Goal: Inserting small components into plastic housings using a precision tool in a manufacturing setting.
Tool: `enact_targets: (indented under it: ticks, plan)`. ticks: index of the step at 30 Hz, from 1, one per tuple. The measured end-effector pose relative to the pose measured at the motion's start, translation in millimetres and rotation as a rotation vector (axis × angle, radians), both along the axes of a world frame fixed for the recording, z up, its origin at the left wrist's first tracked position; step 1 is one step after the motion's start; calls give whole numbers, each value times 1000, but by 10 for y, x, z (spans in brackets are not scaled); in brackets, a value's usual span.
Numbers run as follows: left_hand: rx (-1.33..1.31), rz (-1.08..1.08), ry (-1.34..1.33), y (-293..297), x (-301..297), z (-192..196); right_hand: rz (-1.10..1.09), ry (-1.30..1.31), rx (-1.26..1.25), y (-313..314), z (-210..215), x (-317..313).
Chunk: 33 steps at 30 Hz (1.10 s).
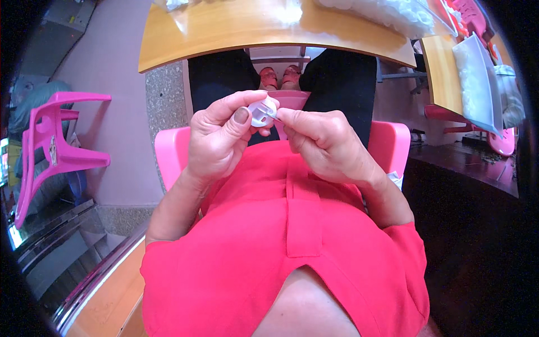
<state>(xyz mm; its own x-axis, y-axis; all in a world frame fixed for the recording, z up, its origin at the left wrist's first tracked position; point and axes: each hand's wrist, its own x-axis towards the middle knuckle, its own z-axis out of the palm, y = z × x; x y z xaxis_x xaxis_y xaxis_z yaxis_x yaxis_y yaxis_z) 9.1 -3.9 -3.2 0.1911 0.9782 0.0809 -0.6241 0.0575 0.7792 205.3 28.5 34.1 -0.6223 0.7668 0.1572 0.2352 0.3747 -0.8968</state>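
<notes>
White part (263, 114), small, round, a slot and a hole in the face that shows; held up in front of the torso, over the lap, near edge of table beyond it. Left hand (220, 133) grips it: thumb at the near side, index finger curled over the top. Right hand (331, 136) just beside, thumb and index finger pinched on a thin sliver (273, 117) that meets the part's right side; its kind too small to tell. Other right fingers folded in.

Lap in dark trousers (342, 84), red shirt (247, 241), pink chair (389, 147) beneath. Ahead, wooden table (236, 33), white pieces heaped at its far right. Further right, tray (493, 92) with more white pieces. Well left, second pink chair (67, 151), tipped on its side.
</notes>
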Motion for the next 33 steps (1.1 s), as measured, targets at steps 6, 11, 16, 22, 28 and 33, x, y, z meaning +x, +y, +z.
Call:
enact_targets:
  ticks: [6, 11, 16, 22, 28, 33]
  plan:
    - [14, 14, 5, 2, 15, -14, -54, 86, -208, -7, 17, -12]
    - [-132, -4, -21, 39, 29, 9, -29, -74, -25, 7, 26, 17]
    - [-148, -3, -32, 44, 61, -4, -68, -239, 213, -6, -4, 52]
    - [-112, 6, 36, 29, 62, -39, -44, -347, 256, -18, 17, 74]
    - [-103, 7, 31, 36, 62, -54, -39, -314, 248, -13, 19, 72]
    - [-78, -15, 23, 42, 59, -74, -44, -319, 284, -22, -20, 63]
